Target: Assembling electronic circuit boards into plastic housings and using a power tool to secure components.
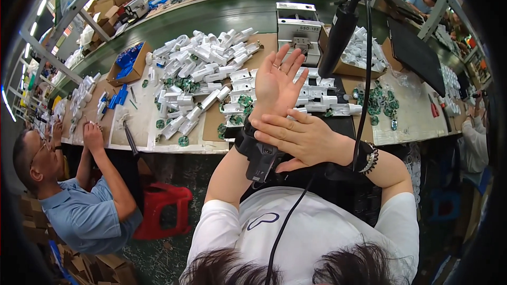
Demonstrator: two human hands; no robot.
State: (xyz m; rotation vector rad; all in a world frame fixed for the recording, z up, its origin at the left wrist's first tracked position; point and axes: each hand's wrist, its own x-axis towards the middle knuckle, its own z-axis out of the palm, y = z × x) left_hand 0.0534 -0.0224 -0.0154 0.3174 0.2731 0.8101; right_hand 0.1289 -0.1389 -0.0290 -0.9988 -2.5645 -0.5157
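Your left hand [274,87] is raised palm up, fingers loosely spread and slightly curled, nothing in it. Your right hand [303,137] lies across the left wrist, back upward, fingers nearly straight, thumb apart; no object shows in it (its underside is hidden, so what it presses on you can't tell from here). The black wrist camera [262,162] sits on your left forearm, just below the right fingers on the side toward your body. Done, as far as this shows: camera is on the arm, its black strap [244,142] at the wrist; whether that is fully fastened can't be told. Left over: white plastic housings [195,58] heaped to the left of your raised hand, loose and in quantity, and green circuit boards [377,103] scattered to its right; judged from this, bench work remains, with neither hand on a part. Camera's look: dark, boxy, a round lens near the right fingers, pale markings on the body, sitting tilted along the forearm.
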